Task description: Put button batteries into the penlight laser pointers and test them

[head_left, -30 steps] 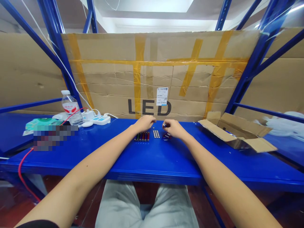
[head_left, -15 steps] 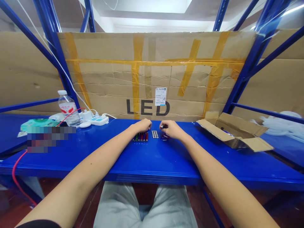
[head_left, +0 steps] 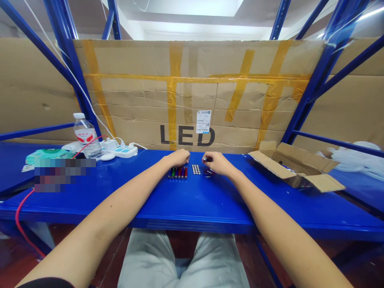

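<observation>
My left hand (head_left: 179, 157) rests curled on the blue shelf top (head_left: 192, 200), just behind a row of small coloured tubes (head_left: 178, 173); what its fingers hold, if anything, is hidden. My right hand (head_left: 215, 163) is closed on a small dark metallic piece (head_left: 205, 159) at its fingertips. Below that hand lies a small heap of dark reddish parts (head_left: 209, 173). Between the two hands sits a tight cluster of small silvery round cells (head_left: 196, 169).
An open cardboard box (head_left: 295, 166) lies at the right. At the left stand a water bottle (head_left: 85, 135), a white power strip (head_left: 123, 151) with cables, and a green packet (head_left: 48, 155). A taped cardboard sheet marked LED (head_left: 192, 92) forms the back wall.
Both hands have stayed nearly in place; the left hand drew back slightly toward the row of tubes. The view shifted a little.
</observation>
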Tool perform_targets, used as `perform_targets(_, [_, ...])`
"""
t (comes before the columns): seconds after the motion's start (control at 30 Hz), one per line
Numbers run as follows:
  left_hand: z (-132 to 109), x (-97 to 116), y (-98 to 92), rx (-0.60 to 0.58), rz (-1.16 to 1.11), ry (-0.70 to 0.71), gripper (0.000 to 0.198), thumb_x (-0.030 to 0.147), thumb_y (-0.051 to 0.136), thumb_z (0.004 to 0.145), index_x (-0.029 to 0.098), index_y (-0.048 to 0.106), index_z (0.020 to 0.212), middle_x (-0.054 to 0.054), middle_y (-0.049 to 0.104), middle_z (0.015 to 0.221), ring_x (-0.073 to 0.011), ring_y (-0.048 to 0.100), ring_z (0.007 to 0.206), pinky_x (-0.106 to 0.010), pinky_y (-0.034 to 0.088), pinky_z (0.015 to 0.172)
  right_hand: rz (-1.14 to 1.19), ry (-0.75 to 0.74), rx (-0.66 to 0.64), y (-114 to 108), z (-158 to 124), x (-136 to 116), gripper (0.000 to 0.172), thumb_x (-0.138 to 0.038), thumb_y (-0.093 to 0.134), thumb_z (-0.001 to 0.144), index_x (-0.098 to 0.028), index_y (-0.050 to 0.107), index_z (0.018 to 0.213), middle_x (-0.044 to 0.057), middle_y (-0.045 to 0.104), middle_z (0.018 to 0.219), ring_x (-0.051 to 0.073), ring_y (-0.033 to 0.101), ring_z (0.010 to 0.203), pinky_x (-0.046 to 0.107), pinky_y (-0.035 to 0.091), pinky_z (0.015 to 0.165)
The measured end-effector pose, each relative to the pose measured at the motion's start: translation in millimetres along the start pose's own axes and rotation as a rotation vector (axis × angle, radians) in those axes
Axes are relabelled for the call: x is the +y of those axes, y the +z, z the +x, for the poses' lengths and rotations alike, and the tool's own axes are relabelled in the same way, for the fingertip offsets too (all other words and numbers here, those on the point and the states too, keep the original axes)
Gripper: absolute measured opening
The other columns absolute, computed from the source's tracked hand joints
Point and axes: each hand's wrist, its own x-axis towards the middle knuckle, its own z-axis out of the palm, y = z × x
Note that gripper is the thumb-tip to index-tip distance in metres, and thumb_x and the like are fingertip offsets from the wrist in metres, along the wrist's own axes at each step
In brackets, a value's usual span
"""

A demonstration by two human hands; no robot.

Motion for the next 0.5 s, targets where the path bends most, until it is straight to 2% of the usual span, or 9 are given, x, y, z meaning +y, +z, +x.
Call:
perform_targets(0.07, [-3,9,-4.4,0.185,0.001,0.044,0.009,0.017,0.056,0.086,0.015,0.065,0.086,-0.011,0.070,0.094,-0.0232,0.064,0.092,-0.032,0.047,0.079,-0.004,0.000,0.004,0,0,1,0.014,-0.009,0.053,0.069,-0.017,0.064,0.075,0.000,0.062,0.069,0.013,0.051,0.066,0.024,0.036,0.063])
perform_targets(0.13, [-7,22,-7.4,0.375,-0.081,0.098,0.013,0.020,0.052,0.091,0.016,0.064,0.093,-0.010,0.070,0.098,-0.0218,0.064,0.095,-0.033,0.048,0.083,-0.006,0.011,0.007,1,0,2,0.012,-0.011,0.054,0.069,-0.017,0.063,0.074,-0.001,0.059,0.066,0.013,0.049,0.064,0.024,0.034,0.061])
perform_targets(0.2, [-12,37,-7.9,0.483,-0.178,0.187,0.014,0.021,0.051,0.093,0.017,0.063,0.096,-0.006,0.070,0.096,-0.0195,0.064,0.094,-0.032,0.048,0.084,0.000,0.020,0.008,1,1,3,0.009,-0.013,0.056,0.068,-0.016,0.061,0.073,-0.002,0.055,0.063,0.012,0.046,0.061,0.024,0.032,0.059])
perform_targets(0.33, [-20,57,-3.4,0.533,-0.194,0.292,0.015,0.015,0.049,0.094,0.015,0.063,0.097,-0.008,0.070,0.097,-0.0190,0.063,0.095,-0.033,0.049,0.087,0.081,0.001,-0.028,2,2,3,0.010,-0.015,0.056,0.066,-0.016,0.060,0.076,-0.004,0.051,0.062,0.012,0.043,0.060,0.024,0.032,0.057])
perform_targets(0.5, [-22,57,1.5,0.581,-0.239,0.294,0.015,0.013,0.049,0.093,0.013,0.065,0.094,-0.009,0.068,0.094,-0.0172,0.064,0.091,-0.031,0.050,0.084,0.208,0.048,-0.046,3,3,2,0.010,-0.020,0.060,0.065,-0.016,0.058,0.074,-0.003,0.054,0.062,0.012,0.046,0.060,0.025,0.035,0.057])
